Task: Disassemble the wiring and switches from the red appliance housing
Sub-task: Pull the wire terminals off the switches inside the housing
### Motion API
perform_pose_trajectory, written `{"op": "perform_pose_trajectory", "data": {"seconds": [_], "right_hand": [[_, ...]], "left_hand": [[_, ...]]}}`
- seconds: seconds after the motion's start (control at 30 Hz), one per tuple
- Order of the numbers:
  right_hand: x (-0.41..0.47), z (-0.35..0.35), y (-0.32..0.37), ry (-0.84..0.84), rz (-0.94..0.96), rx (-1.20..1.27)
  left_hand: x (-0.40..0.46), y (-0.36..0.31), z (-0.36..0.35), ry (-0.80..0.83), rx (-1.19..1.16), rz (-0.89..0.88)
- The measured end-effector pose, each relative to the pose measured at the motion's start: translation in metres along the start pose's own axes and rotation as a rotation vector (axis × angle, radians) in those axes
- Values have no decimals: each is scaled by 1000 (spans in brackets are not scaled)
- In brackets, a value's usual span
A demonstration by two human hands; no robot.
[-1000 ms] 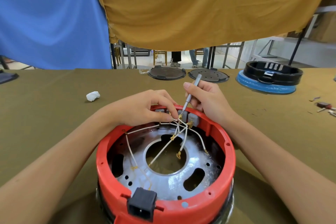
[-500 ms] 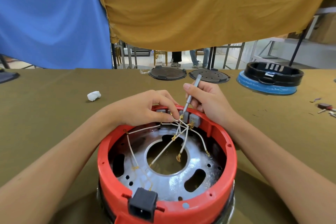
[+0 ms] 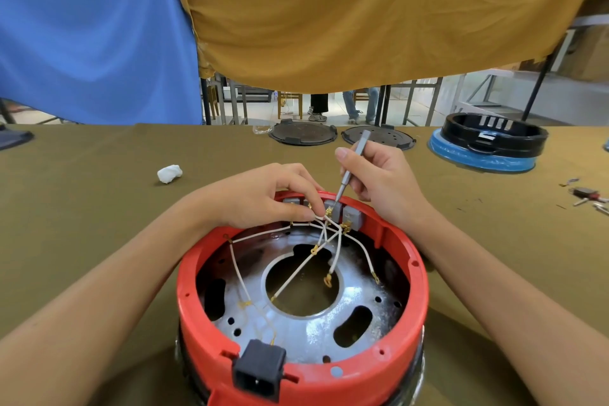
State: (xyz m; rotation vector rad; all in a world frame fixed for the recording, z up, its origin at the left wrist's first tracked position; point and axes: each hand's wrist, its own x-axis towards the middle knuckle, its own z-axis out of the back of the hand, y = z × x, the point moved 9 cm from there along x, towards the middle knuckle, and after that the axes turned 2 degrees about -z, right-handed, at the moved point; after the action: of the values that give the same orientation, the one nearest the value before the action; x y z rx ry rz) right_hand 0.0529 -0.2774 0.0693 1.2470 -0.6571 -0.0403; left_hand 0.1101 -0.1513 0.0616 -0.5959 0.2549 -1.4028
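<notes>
The round red appliance housing (image 3: 418, 300) sits upside down in front of me, its metal plate (image 3: 316, 333) exposed. White wires (image 3: 337, 247) with brass terminals fan out from grey switches (image 3: 352, 216) on the far inner wall. My left hand (image 3: 263, 196) pinches the wires beside the switches. My right hand (image 3: 384, 180) grips a thin grey screwdriver (image 3: 351, 168), its tip down at the middle switch. A black power socket (image 3: 260, 372) sits in the near rim.
An olive cloth covers the table (image 3: 82, 208). A white wad (image 3: 169, 173) lies at left. Two dark round plates (image 3: 301, 133) and a black housing on a blue base (image 3: 487, 145) stand at the far edge. Small loose parts (image 3: 586, 194) lie at right.
Both hands stay at the switches. The loose wire ends have shifted a little inside the housing.
</notes>
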Motion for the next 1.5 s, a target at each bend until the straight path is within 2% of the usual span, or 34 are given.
{"op": "perform_pose_trajectory", "data": {"seconds": [0.37,0.47,0.63,0.77,0.9,1.13,1.43,1.5], "right_hand": [[0,-5,-1,47,-28,3],[-1,0,3,3,21,-20],[-3,-5,14,48,99,-118],[-1,-7,8,75,29,-73],[-3,-13,3,136,1,-147],[-4,-1,9,5,46,-56],[-6,-4,14,72,15,-36],[-8,-8,15,77,39,-102]], "left_hand": [[0,0,0,0,-9,1],[0,0,0,2,-17,3],[0,-1,-1,0,-4,-1],[0,0,0,2,7,-2],[0,0,0,-2,12,3],[0,0,0,0,13,6],[-11,4,11,-8,103,64],[-14,5,15,-6,142,76]]}}
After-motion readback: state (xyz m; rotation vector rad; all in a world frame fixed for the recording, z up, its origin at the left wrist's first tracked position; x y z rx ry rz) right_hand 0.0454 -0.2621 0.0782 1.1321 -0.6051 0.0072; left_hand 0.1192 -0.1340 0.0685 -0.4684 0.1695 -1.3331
